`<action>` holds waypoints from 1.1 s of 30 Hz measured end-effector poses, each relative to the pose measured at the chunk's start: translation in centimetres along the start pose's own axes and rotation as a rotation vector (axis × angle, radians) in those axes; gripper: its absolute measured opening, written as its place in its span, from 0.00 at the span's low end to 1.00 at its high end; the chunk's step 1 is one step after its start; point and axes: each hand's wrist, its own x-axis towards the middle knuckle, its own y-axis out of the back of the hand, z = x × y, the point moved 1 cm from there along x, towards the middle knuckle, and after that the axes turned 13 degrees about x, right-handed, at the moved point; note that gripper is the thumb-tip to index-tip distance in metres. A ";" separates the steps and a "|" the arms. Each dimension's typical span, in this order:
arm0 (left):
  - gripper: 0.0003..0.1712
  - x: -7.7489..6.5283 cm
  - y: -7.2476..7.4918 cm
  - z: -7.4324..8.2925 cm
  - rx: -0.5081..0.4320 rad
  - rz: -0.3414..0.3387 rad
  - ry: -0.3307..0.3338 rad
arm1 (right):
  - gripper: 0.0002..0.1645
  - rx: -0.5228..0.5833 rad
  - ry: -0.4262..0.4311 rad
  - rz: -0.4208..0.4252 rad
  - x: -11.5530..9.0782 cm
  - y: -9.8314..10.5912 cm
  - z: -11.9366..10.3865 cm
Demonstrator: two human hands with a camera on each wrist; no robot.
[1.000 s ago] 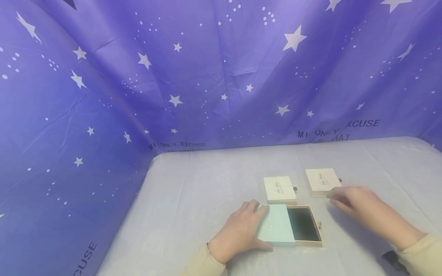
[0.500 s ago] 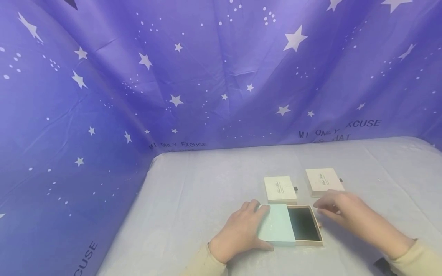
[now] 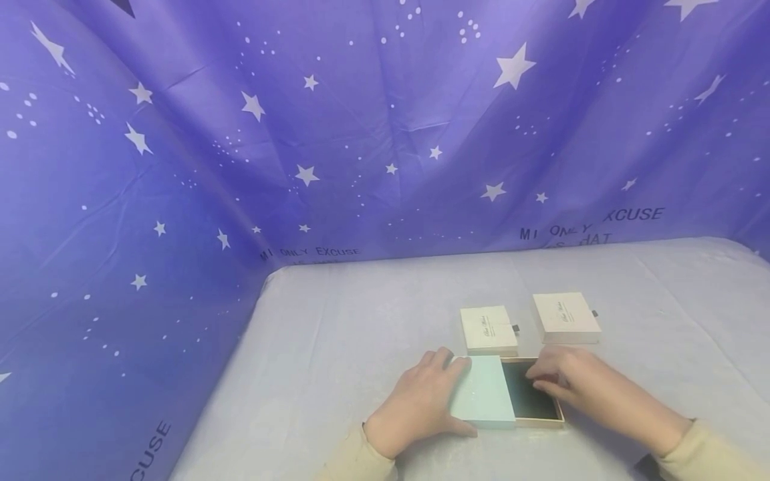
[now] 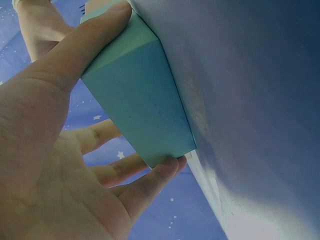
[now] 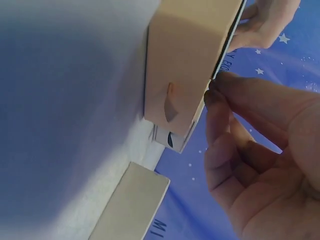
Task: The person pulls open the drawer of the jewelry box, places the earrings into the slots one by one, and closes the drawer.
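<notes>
In the head view my left hand (image 3: pixel 421 397) holds a mint-green drawer box (image 3: pixel 483 394), thumb on its near side and fingers at its far side; the left wrist view shows this grip on the green sleeve (image 4: pixel 142 95). The box's tan tray (image 3: pixel 540 423) is pulled partway out to the right, and its black lining (image 3: pixel 525 394) shows. Over that tray is my right hand (image 3: pixel 571 377), thumb and forefinger tips together. In the right wrist view those fingertips (image 5: pixel 227 82) meet at the tray's top edge; whether something small is between them I cannot tell.
Behind the green box stands a closed cream box (image 3: pixel 488 327) with a dark pull tab. A second cream box (image 3: pixel 567 315) is farther right. All rest on a pale cloth-covered table (image 3: pixel 361 307), backed by a purple star-print curtain (image 3: pixel 385 120). Something dark (image 3: pixel 646 465) lies near my right sleeve.
My right hand has moved left and nearer, from beside the right-hand cream box to over the black-lined tray. The left hand and the boxes have stayed in place.
</notes>
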 end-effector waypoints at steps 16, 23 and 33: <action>0.54 0.2 -0.1 0.1 -0.011 -0.024 0.010 | 0.14 -0.095 0.033 0.024 0.1 -1.5 -0.4; 0.54 0.2 0.0 0.1 -0.007 -0.021 0.008 | 0.15 -0.093 0.025 0.016 0.4 -1.5 -0.8; 0.54 0.1 -0.1 0.0 -0.015 -0.023 0.008 | 0.14 -0.136 -0.037 0.020 0.3 -1.7 -1.0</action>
